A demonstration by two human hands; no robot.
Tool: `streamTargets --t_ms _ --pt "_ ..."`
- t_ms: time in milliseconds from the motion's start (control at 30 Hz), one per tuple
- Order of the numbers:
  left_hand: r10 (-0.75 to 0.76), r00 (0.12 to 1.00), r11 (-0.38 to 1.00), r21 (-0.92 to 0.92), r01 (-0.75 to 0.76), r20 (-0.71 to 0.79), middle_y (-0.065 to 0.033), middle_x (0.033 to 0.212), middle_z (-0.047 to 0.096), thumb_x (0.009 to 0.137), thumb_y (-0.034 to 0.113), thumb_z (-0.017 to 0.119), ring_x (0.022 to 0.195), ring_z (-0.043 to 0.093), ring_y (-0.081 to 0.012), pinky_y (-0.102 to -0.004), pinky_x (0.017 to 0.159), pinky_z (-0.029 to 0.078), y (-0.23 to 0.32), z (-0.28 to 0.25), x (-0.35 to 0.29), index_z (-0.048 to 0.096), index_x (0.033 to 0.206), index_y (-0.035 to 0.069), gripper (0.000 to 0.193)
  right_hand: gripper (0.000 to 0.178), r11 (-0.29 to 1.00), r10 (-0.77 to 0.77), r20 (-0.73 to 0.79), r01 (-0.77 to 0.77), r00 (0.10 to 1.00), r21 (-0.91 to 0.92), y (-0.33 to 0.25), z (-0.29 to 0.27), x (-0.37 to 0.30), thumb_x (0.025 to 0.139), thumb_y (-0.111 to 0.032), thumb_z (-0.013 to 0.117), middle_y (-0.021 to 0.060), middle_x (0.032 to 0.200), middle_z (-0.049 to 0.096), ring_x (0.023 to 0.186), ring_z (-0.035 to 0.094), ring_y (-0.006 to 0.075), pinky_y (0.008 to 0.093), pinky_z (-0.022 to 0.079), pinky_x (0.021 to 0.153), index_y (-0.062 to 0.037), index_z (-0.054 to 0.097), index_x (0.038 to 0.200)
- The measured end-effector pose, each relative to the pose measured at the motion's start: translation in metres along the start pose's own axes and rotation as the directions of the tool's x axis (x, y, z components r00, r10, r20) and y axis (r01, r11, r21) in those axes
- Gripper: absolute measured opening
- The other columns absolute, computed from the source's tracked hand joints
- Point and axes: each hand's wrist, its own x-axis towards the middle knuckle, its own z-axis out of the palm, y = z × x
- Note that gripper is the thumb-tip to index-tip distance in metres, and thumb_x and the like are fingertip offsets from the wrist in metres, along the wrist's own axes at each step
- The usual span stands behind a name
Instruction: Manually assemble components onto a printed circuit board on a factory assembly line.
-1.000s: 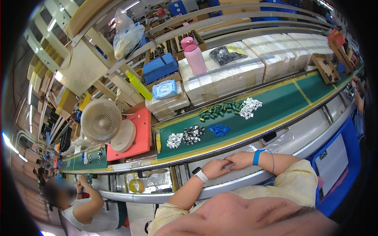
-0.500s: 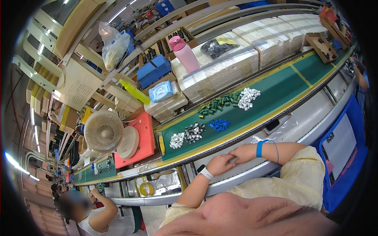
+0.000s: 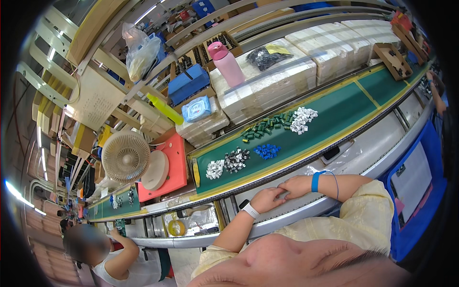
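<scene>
My left hand (image 3: 266, 200), with a white watch band at the wrist, meets my right hand (image 3: 295, 186) over the near metal rail of the conveyor. Their curled fingers touch each other, and I see nothing between them. A blue wrist strap (image 3: 315, 182) with a thin cord circles my right wrist. Beyond the hands, small parts lie in piles on the green belt (image 3: 344, 103): blue parts (image 3: 267, 151), black-and-grey parts (image 3: 236, 160), white parts (image 3: 214, 169), green parts (image 3: 267, 125) and more white parts (image 3: 304, 119). Both hands are apart from all the piles.
Foam blocks (image 3: 272, 88) line the belt's far side, bearing a pink bottle (image 3: 226, 64) and a wipes pack (image 3: 196, 109). A fan (image 3: 125, 157) stands by a red board (image 3: 178, 165) at left. A co-worker (image 3: 119, 260) sits at left; a blue bin (image 3: 416, 191) is at right.
My hands stay together in the same place. The co-worker at left has shifted slightly, with the head and arm a little further left. The view has tilted very slightly.
</scene>
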Motion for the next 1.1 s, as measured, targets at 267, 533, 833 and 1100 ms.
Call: streamTargets --t_ms 267,533,833,1100 --pt "-0.011 1.000 1.000 0.011 0.011 0.011 -0.0127 0.081 0.061 0.078 0.028 0.064 0.074 0.060 -0.0291 -0.0372 0.065 0.047 -0.002 -0.001 0.000 0.058 0.101 0.005 0.033 0.043 1.000 0.005 0.009 -0.005 1.000 -0.013 -0.002 -0.003 0.000 0.076 -0.031 0.061 0.0213 0.096 0.061 0.091 0.059 0.0365 0.0429 0.045 0.080 -0.0049 0.052 0.109" --pt "-0.006 1.000 1.000 0.018 0.006 0.009 -0.0122 0.081 0.061 0.078 0.028 0.064 0.074 0.060 -0.0290 -0.0372 0.065 0.047 -0.003 -0.001 0.000 0.058 0.098 0.005 0.032 0.042 1.000 0.005 0.009 -0.005 1.000 -0.005 -0.003 -0.004 0.000 0.077 -0.030 0.061 0.0209 0.098 0.061 0.092 0.058 0.0360 0.0423 0.045 0.081 -0.0050 0.052 0.109" --pt "0.012 0.999 1.000 0.002 -0.012 -0.032 -0.0140 0.083 0.060 0.077 0.026 0.064 0.074 0.060 -0.0301 -0.0375 0.067 0.048 -0.001 0.004 -0.002 0.058 0.100 0.005 0.033 0.042 1.000 0.005 -0.053 -0.006 0.999 -0.006 -0.005 0.002 -0.004 0.075 -0.030 0.062 0.0195 0.093 0.062 0.088 0.060 0.0359 0.0435 0.047 0.077 -0.0057 0.053 0.108" --pt "-0.318 0.917 0.268 -0.951 -0.155 -0.239 -0.0043 0.100 0.056 0.093 0.042 0.041 0.079 0.052 -0.0103 -0.0264 0.066 0.048 -0.006 -0.026 -0.004 0.043 0.125 0.008 0.047 0.036 0.892 0.135 -0.496 0.113 0.858 0.437 -0.005 0.007 0.012 0.076 -0.026 0.062 0.0153 0.083 0.063 0.073 0.062 0.0278 0.0367 0.050 0.063 -0.0050 0.054 0.103"
